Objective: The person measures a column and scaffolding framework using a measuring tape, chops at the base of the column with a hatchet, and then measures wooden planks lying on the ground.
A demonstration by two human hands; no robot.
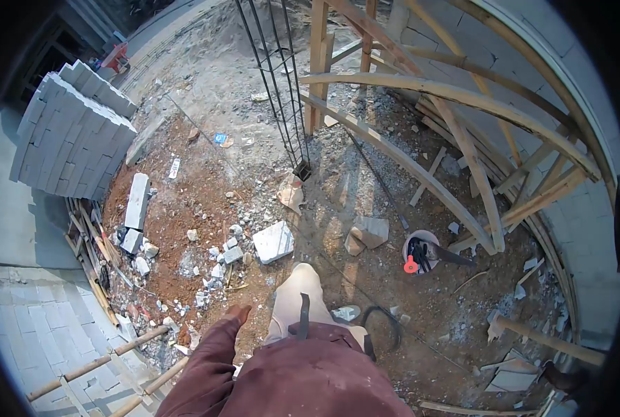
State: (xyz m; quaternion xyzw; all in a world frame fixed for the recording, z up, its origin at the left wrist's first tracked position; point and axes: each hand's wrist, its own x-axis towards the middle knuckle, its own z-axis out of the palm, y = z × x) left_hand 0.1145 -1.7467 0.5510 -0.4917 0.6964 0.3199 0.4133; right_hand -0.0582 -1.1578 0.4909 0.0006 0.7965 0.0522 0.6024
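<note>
My left hand (239, 313) hangs beside my left thigh, below the maroon sleeve (202, 365). It is small in view and its fingers are not clear enough to tell open from closed. I see nothing held in it. The nearest things are the light trouser leg (297, 295) and the rubble-strewn ground. My right hand is out of view. Ahead of my knee lies a white block (274, 242). To the right stands a bucket (412, 240) with dark tools, a saw-like blade (454, 257) and a red-orange piece (411, 264).
Upright rebar column (286, 83) stands ahead. Timber props (421, 174) lean along the right wall. Stacked grey blocks (74, 139) rise at left, with bamboo poles (101, 365) below. A black hose or cable (395, 333) curls near my shoe (347, 313). Broken blocks (216, 267) litter the soil.
</note>
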